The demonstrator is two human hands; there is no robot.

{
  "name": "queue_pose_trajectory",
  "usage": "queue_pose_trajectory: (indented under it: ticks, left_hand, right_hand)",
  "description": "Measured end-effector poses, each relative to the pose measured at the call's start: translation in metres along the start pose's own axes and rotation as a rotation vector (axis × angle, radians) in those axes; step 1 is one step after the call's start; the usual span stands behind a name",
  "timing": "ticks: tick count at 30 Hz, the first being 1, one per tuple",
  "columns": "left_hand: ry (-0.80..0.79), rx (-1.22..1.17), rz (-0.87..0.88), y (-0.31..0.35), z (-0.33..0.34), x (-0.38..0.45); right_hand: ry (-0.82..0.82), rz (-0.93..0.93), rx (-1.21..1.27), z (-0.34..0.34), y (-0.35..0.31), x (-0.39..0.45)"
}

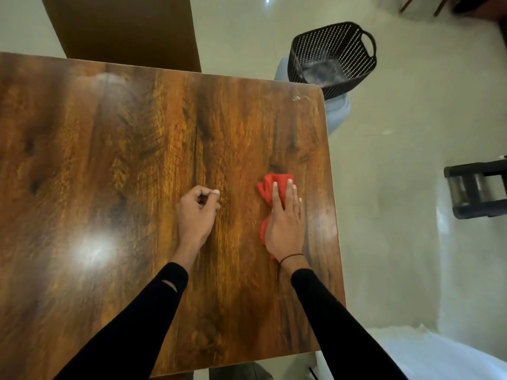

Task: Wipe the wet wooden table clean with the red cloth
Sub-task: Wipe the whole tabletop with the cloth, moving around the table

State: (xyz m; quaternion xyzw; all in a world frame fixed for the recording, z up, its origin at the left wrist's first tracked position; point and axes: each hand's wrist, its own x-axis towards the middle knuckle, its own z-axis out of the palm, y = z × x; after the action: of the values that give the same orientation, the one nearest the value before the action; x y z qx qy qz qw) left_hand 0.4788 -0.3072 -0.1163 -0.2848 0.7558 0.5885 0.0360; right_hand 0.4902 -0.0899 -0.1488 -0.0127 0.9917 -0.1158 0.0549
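Observation:
The wooden table (123, 160) fills most of the view, glossy with dark grain. A small patch of water droplets (297, 98) glints near its far right corner. The red cloth (267, 189) lies crumpled on the right part of the top. My right hand (285, 220) presses flat on the cloth with straight fingers, covering its near half. To the left of it, my left hand (199, 212) rests on the bare wood with its fingers curled and nothing in it.
A black perforated basket (333, 54) stands on the floor past the table's far right corner. A brown chair back (123, 28) sits against the far edge. A black stand (477, 187) is on the floor to the right.

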Motion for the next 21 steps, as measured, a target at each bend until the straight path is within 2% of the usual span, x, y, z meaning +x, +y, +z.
queue_pose_trajectory:
  ticks: [5, 9, 12, 21]
  left_hand:
    - [-0.031, -0.003, 0.036, 0.014, 0.030, 0.016]
    - [-0.048, 0.011, 0.084, 0.027, 0.050, 0.035]
    - [-0.054, 0.033, 0.111, 0.038, 0.063, 0.055]
    - [-0.064, 0.037, 0.225, 0.083, 0.095, 0.124]
  right_hand:
    - [0.073, 0.377, -0.012, -0.012, 0.029, 0.038]
    - [0.091, 0.554, 0.064, -0.025, 0.037, 0.096]
    - [0.109, 0.569, 0.094, -0.036, 0.040, 0.148]
    - [0.156, 0.385, 0.027, -0.046, 0.027, 0.280]
